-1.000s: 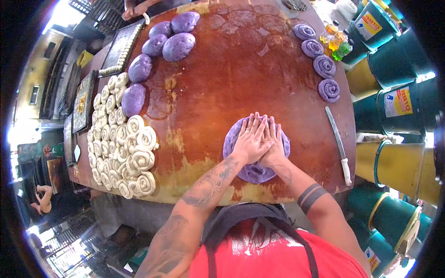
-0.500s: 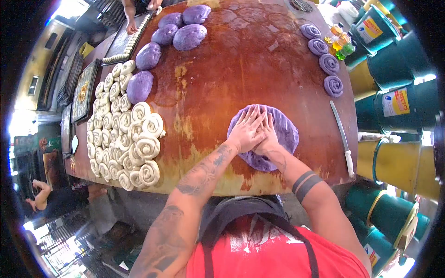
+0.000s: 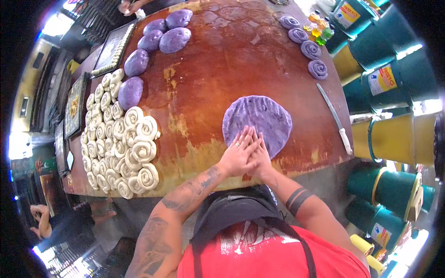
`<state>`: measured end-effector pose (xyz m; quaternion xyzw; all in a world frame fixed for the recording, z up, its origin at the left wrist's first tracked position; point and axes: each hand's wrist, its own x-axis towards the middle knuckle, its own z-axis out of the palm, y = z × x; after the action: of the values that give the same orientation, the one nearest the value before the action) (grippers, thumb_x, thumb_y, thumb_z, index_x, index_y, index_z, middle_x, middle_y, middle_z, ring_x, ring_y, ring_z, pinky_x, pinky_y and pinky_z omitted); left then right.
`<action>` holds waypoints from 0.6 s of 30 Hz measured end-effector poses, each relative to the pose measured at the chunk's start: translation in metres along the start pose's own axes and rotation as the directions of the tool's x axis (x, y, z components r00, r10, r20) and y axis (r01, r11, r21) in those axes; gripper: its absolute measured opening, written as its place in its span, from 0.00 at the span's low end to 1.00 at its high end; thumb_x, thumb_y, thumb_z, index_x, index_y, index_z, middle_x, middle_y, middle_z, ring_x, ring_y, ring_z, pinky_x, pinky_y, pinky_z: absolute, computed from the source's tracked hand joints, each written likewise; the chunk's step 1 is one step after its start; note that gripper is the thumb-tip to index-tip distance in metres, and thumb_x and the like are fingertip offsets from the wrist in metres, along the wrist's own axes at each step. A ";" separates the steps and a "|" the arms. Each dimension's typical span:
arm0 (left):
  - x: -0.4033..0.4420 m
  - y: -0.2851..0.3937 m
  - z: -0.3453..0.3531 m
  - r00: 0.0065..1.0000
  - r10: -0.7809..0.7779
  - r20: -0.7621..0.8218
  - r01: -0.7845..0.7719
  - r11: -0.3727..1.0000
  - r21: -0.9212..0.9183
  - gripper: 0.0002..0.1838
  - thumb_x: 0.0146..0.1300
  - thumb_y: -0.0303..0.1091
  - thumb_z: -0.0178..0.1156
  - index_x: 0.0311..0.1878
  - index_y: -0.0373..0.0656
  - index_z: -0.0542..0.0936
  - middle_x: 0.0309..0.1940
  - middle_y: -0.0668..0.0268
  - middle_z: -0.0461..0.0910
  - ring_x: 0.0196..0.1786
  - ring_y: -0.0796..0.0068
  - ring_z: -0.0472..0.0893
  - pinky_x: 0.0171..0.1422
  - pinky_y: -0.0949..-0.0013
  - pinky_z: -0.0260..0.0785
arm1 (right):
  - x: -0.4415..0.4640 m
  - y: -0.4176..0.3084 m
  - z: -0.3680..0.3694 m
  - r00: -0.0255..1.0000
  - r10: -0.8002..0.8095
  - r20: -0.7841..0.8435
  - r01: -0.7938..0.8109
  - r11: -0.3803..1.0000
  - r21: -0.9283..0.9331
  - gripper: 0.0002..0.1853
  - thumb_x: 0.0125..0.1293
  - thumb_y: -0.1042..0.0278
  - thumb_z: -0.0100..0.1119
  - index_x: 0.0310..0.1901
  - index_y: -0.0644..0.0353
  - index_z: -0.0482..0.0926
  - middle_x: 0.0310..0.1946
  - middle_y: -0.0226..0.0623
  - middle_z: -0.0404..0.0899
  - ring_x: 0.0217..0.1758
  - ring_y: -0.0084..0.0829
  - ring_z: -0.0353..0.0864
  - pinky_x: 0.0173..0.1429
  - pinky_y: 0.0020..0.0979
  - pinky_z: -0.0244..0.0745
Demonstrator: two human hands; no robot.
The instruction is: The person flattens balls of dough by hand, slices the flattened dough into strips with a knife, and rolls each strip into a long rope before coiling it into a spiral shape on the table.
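A flattened round of purple dough [image 3: 257, 116] lies on the wooden table in front of me. My left hand [image 3: 238, 155] rests partly over my right hand [image 3: 260, 160], both with fingers stretched out and overlapping. Their fingertips press on the near edge of the dough, and neither hand grips anything. The palms are at the table's front edge. Part of the right hand is hidden under the left.
Coiled white dough rolls [image 3: 141, 150] are packed at the left, beside several purple dough balls [image 3: 130, 92]. Purple coils [image 3: 317, 69] line the right side near a long knife [image 3: 334, 113] and small coloured bottles [image 3: 326, 34]. Another person's hand [image 3: 125, 7] is at the far left.
Both hands have slid back toward me, from the dough's far part to its near edge. More of the dough's surface shows. The camera view has shifted slightly.
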<state>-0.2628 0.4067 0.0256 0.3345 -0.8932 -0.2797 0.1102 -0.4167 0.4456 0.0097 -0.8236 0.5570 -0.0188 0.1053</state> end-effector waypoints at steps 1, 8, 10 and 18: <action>-0.004 0.008 0.001 0.999 0.038 0.009 -0.038 0.999 -0.004 0.44 0.72 0.66 0.52 0.83 0.49 0.62 0.86 0.43 0.45 0.89 0.44 0.40 0.90 0.44 0.35 | -0.008 -0.002 -0.002 0.999 0.027 0.034 -0.026 1.000 -0.016 0.49 0.69 0.42 0.52 0.84 0.60 0.49 0.87 0.53 0.39 0.90 0.56 0.30 0.90 0.58 0.28; 0.023 0.033 -0.008 0.997 0.030 0.073 -0.028 0.999 -0.028 0.48 0.71 0.66 0.52 0.83 0.40 0.61 0.85 0.39 0.45 0.88 0.40 0.42 0.90 0.44 0.36 | -0.023 0.020 -0.044 0.979 0.070 0.192 -0.078 0.996 0.031 0.43 0.74 0.48 0.48 0.84 0.59 0.50 0.87 0.46 0.43 0.91 0.47 0.38 0.91 0.47 0.33; 0.031 0.038 0.024 0.993 0.107 0.042 -0.106 0.994 -0.024 0.48 0.71 0.67 0.52 0.82 0.39 0.62 0.85 0.39 0.46 0.88 0.40 0.44 0.90 0.43 0.36 | -0.035 0.028 -0.029 0.989 0.107 0.104 -0.107 0.994 -0.007 0.43 0.74 0.48 0.49 0.84 0.59 0.51 0.87 0.47 0.44 0.91 0.46 0.38 0.91 0.47 0.34; 0.081 0.054 0.035 0.973 0.144 0.179 -0.110 0.976 -0.188 0.47 0.70 0.67 0.55 0.81 0.41 0.64 0.84 0.38 0.48 0.87 0.40 0.47 0.89 0.42 0.40 | -0.070 0.060 -0.023 0.969 0.240 0.057 -0.245 0.962 0.123 0.43 0.68 0.48 0.56 0.82 0.57 0.59 0.84 0.51 0.52 0.89 0.50 0.45 0.90 0.51 0.40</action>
<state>-0.3657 0.4017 0.0289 0.2370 -0.8909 -0.3811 0.0705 -0.5017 0.4849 0.0265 -0.7410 0.6488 -0.0247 0.1713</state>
